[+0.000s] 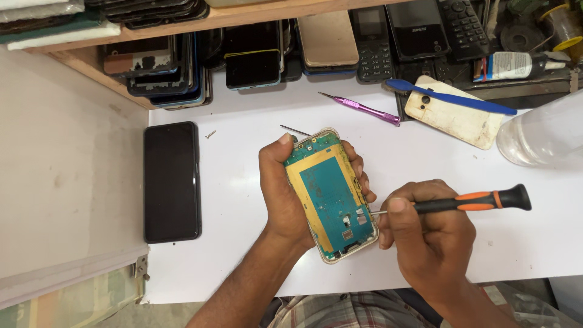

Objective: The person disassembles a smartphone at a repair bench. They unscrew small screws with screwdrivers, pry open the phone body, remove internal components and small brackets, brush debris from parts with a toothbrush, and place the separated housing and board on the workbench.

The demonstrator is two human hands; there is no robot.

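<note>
Phone repair shop/workshop, by the look. Wooden shelf (91,67) across top of frame crammed w/ stacked phones (164,73) and keypad handsets (373,51). White table (243,243) below carries repair kit: purple screwdriver (361,108) top centre, blue pry tool (449,97) and a removed back cover (455,112) upper right, loose screw (211,134), black phone (172,181) at left.

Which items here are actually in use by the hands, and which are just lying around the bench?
In use:
- opened phone, circuit board exposed, held in left hand
- orange-and-black screwdriver in right hand, tip at the phone's lower edge

Lying about:
- black phone, face up
- purple screwdriver
- blue pry tool
- cream back cover
- loose screw
- stacked phones under the shelf
</note>
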